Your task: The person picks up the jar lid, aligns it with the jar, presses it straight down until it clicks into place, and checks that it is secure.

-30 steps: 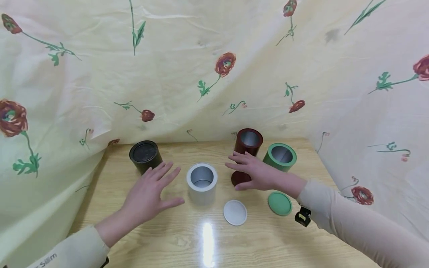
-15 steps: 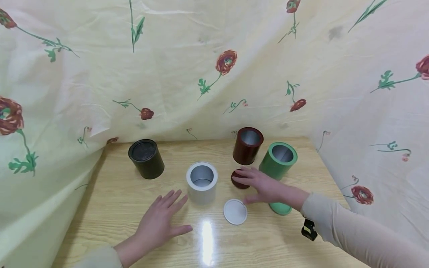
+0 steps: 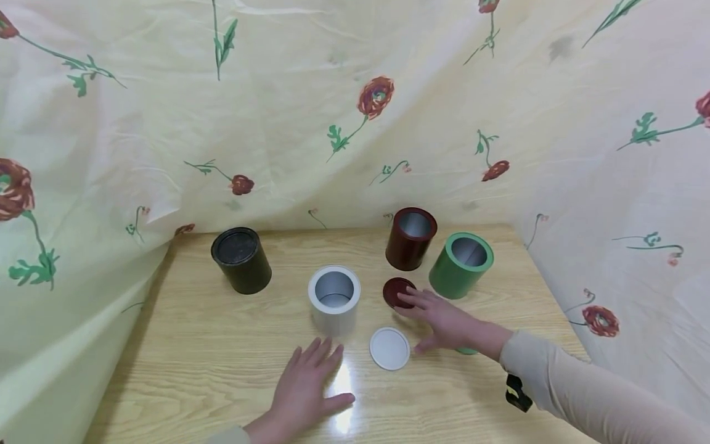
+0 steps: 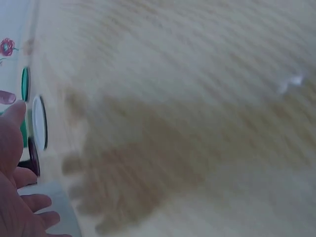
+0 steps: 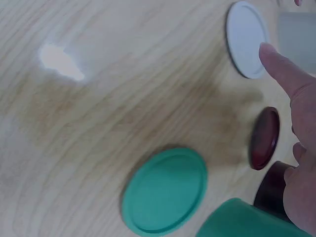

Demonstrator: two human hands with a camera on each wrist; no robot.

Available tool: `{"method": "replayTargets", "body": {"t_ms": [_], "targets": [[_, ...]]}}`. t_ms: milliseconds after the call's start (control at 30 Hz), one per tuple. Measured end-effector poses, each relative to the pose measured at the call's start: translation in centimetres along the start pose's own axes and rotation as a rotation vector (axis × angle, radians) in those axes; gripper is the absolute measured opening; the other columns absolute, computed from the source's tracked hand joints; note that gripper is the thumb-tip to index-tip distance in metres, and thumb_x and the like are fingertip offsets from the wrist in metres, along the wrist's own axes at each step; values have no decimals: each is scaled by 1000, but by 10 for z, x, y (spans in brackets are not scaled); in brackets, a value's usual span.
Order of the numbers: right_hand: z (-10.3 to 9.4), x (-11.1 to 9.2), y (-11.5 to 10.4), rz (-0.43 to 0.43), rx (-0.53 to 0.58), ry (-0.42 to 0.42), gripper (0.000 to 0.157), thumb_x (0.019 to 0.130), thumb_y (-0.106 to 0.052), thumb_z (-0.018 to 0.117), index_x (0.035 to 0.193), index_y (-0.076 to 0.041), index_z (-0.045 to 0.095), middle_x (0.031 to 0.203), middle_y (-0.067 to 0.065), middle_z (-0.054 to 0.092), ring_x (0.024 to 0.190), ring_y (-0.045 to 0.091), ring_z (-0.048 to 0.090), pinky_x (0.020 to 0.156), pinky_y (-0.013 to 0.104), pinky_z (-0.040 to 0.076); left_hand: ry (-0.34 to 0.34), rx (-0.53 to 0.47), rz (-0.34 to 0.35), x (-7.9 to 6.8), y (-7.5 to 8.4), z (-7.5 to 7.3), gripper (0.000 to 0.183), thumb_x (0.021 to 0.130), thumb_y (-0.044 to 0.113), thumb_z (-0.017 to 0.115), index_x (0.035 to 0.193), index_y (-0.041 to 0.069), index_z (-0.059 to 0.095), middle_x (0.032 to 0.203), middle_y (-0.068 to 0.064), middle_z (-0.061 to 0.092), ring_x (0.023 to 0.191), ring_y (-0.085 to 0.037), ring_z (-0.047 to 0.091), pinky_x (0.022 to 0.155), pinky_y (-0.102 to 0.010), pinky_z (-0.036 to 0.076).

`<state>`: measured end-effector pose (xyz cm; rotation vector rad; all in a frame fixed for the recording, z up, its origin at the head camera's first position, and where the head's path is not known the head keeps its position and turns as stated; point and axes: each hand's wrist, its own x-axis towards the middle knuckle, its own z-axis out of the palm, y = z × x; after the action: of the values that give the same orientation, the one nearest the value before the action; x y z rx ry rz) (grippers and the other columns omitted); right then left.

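Note:
My left hand (image 3: 306,388) hovers with spread fingers over the table, just in front of the white canister (image 3: 334,302), which stands without its lid. To its right, my right hand (image 3: 444,317) is held over the table with fingers extended and nothing in them. Its fingertips overlap the dark red lid (image 3: 396,293) in the head view, and its thumb is near the white lid (image 3: 390,349). Under that wrist the green lid (image 5: 165,192) is mostly hidden in the head view but plain in the right wrist view. Neither hand holds anything.
Behind the lids stand an open dark red canister (image 3: 409,246) and an open green canister (image 3: 459,268). A black canister (image 3: 244,262) with its top covered is at the back left. Flowered cloth (image 3: 299,123) hangs behind the wooden table (image 3: 211,345) and along its sides.
My left hand has moved from beside the black canister toward the front and right. My right hand has drawn back a little from the dark red canister. The canisters and lids have stayed put.

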<state>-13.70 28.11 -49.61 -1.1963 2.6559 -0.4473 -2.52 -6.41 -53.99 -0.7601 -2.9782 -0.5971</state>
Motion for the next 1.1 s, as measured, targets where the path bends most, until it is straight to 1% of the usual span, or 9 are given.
{"method": "replayTargets", "body": {"t_ms": [100,200,267,333,500,567,633,833,1100], "targets": [[6,-2,2,-4,-17,-3,86,80,-31,95,152,-2,58,163,27,44,152,54,36,119,73,32,-37,22,4,2,9,12,83,90,69,72,152,14,62,157,-17,56,146,-40,52,115,-65,43],[11,-3,4,-10,-32,-3,87,79,-32,96,152,-3,59,164,26,44,153,52,36,120,72,30,-51,38,17,6,17,24,84,91,71,71,154,16,60,158,-16,55,147,-39,51,116,-65,43],[14,-3,6,-27,-55,-4,86,79,-34,96,151,-3,59,164,25,44,153,53,36,120,72,31,-53,40,14,8,21,30,84,92,71,70,155,17,59,160,-16,54,148,-38,50,117,-64,42],[17,-2,8,-40,-74,-8,86,80,-35,96,151,-3,59,164,25,44,152,53,36,119,72,32,-39,46,8,11,25,35,84,92,70,70,155,17,58,161,-15,53,149,-37,49,118,-63,42],[25,-2,12,-75,-102,-4,86,80,-38,95,151,-3,60,164,25,45,152,54,36,117,70,38,41,85,-6,14,31,42,84,89,68,74,153,15,60,159,-14,55,148,-35,51,117,-61,42],[27,-2,13,-85,-108,6,86,80,-39,95,151,-5,61,163,25,45,151,54,37,116,70,39,61,96,-13,16,33,45,85,88,68,75,153,15,60,159,-14,55,148,-34,51,117,-61,42],[30,-2,14,-88,-111,12,84,80,-39,95,150,-6,62,163,25,46,151,54,37,115,70,41,51,101,-29,17,35,47,86,89,69,74,154,16,59,160,-14,54,150,-33,49,119,-60,41],[34,-2,14,-83,-106,7,81,81,-39,94,149,-7,64,163,23,47,151,53,38,115,70,40,-23,94,-78,22,40,53,89,91,71,70,158,16,54,165,-12,48,155,-31,42,123,-58,36],[38,-2,14,-106,-61,16,81,79,-33,96,148,-7,64,163,21,48,153,51,36,118,71,35,-9,155,-90,25,42,58,92,88,74,71,157,16,55,164,-11,49,154,-30,43,123,-56,38]]}}
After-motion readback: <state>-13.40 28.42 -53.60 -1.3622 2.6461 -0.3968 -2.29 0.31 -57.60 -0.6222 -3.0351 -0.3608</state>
